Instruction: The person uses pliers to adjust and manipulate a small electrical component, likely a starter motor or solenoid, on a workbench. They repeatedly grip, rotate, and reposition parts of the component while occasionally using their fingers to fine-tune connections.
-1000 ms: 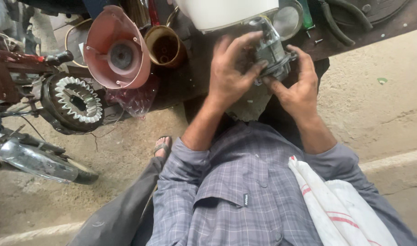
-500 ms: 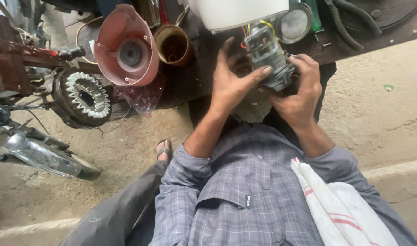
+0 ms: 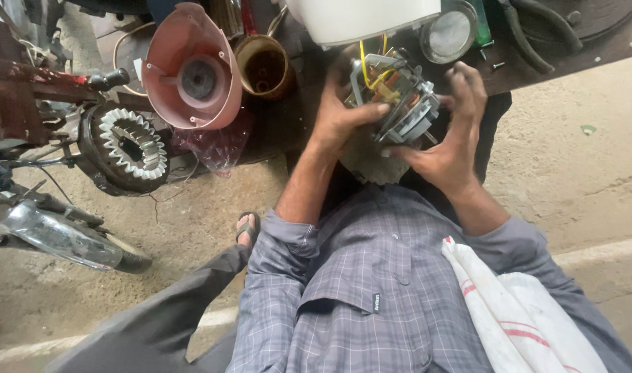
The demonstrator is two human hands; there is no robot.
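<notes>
Both hands grip the grey metal motor core with yellow wires (image 3: 397, 103) above the lap: left hand (image 3: 340, 114) fingers pressed across it, right hand (image 3: 448, 141) cupping underneath. Those thin wires could snag and tear.

Grey metal motor frame (image 3: 399, 103) with yellow wires and coppery-orange parts, held between two hands, left hand (image 3: 340, 114) and right hand (image 3: 447, 138), both smudged dark with grime. Grey-blue checked cotton shirt (image 3: 371, 290) with thin pale lines. White cloth with red stripes (image 3: 516, 311) over the shoulder. Dusty pink plastic funnel-shaped housing (image 3: 192, 69), grey at its centre. Brownish-yellow round tin (image 3: 264, 65), dark inside. Black ring-shaped stator with silver-white teeth (image 3: 129, 145). White plastic container (image 3: 364, 17) above. Dark grey trousers (image 3: 157, 324). Sandy beige ground (image 3: 578, 173) with a pale painted line.
</notes>
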